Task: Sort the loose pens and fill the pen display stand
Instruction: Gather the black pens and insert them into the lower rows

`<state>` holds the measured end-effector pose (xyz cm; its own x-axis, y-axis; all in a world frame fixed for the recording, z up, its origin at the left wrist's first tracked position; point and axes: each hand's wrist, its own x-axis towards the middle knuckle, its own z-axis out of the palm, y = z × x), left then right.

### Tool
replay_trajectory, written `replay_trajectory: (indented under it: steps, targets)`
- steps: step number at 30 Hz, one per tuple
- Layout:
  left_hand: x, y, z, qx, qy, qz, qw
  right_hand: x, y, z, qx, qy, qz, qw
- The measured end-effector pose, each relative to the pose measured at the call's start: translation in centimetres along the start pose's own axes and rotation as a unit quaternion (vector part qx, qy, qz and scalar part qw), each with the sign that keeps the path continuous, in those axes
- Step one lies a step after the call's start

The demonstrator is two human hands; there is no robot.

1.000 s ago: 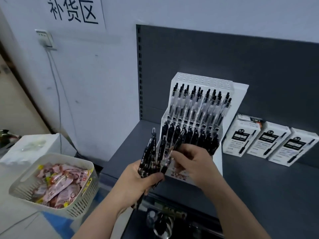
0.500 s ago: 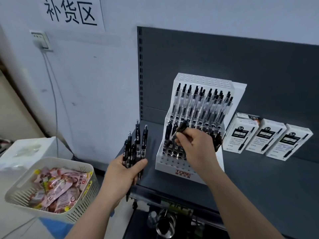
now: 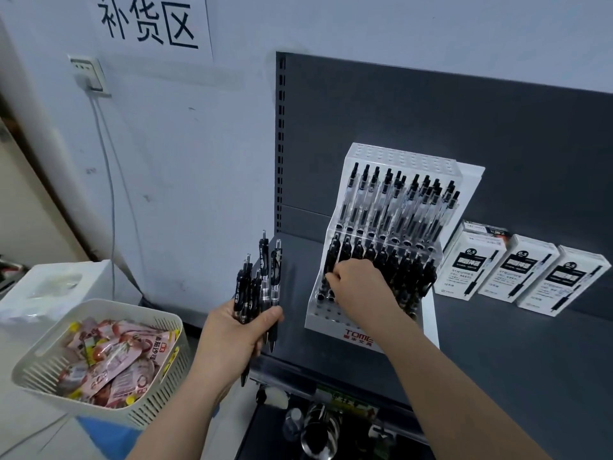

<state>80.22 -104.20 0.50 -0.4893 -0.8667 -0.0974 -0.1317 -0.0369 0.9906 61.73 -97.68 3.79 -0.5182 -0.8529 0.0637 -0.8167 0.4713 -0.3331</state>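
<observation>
1. The left hand [image 3: 238,330] holds a bundle of pens [image 3: 257,283] upright, its grip wrapped round the lower barrels. The tips poke out below the palm. It hangs just left of the pen display stand [image 3: 398,157], which sits on the shelf [image 3: 497,343].
2. The right hand [image 3: 360,287] reaches into the left end of the stand's lower tier, its grip pinching a single pen [image 3: 331,257]. The fingers hide how deep the tip sits.
3. The pens look light, stiff and smooth, so a loose bundle could easily slide or fan out. The rubbery sleeve near the tip likely gives the surest hold.
4. For seating one pen, a high pinch on the barrel probably works best, because it keeps the fingers clear of the crowded neighbours.
</observation>
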Motion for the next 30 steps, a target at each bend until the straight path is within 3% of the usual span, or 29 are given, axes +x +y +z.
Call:
replay_trajectory:
  steps: [4, 8, 13, 17, 21, 23, 26, 30]
  targets:
    - [0.2, 0.1, 0.4, -0.010, -0.005, -0.008, 1.000, 0.2, 0.2, -0.1, 0.010, -0.003, 0.003, 1.000]
    - [0.1, 0.1, 0.9, -0.013, -0.024, -0.021, 0.999, -0.9, 1.0, -0.2, 0.115, 0.009, 0.019, 0.993]
    - [-0.1, 0.5, 2.0, 0.006, -0.069, -0.029, 0.997, -3.3, -0.2, -1.5, 0.395, -0.011, 0.011, 0.918]
    - [-0.5, 0.6, 2.9, 0.035, -0.086, -0.024, 0.995, -3.7, 0.0, -1.9, 0.418, -0.023, 0.021, 0.908]
    - [-0.5, 0.7, 2.8, -0.010, -0.035, -0.029, 0.999, -4.0, 2.0, -3.4, 0.474, 0.009, 0.054, 0.879]
    - [-0.4, 0.9, 2.6, -0.009, -0.012, -0.024, 1.000, -4.0, 3.1, -4.2, 0.459, 0.053, 0.053, 0.885]
    - [-0.5, 1.2, 2.5, -0.006, -0.002, -0.016, 1.000, -3.8, 3.6, -4.6, 0.357, 0.098, 0.032, 0.929]
    - [-0.4, 1.0, 2.7, -0.010, -0.008, -0.013, 1.000, -3.3, 3.0, -4.3, 0.243, 0.098, 0.009, 0.965]
